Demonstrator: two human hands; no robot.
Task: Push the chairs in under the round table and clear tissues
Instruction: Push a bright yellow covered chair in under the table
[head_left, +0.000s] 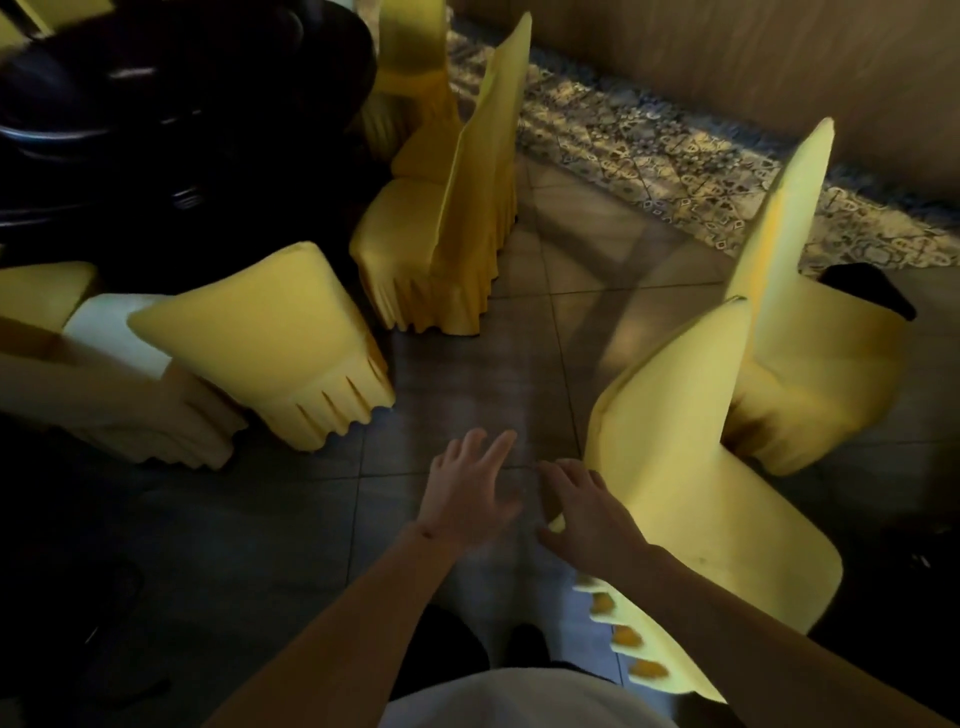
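Note:
Several chairs in yellow covers stand around a dark round table (156, 104) at the upper left. One chair (270, 343) is near the table's edge on the left, another (447, 228) stands beyond it. A chair (685, 483) stands at my right. My left hand (467, 499) hovers over the floor with fingers spread, holding nothing. My right hand (587, 514) has its fingers spread beside the near corner of the right chair; whether it touches the cover I cannot tell. No tissues show.
A further yellow chair (810, 353) stands behind the right one, and a cream-covered chair (119, 410) at the left. Tiled floor (467, 374) lies open between the chairs. A patterned carpet strip (675, 156) runs along the wooden wall at the top right.

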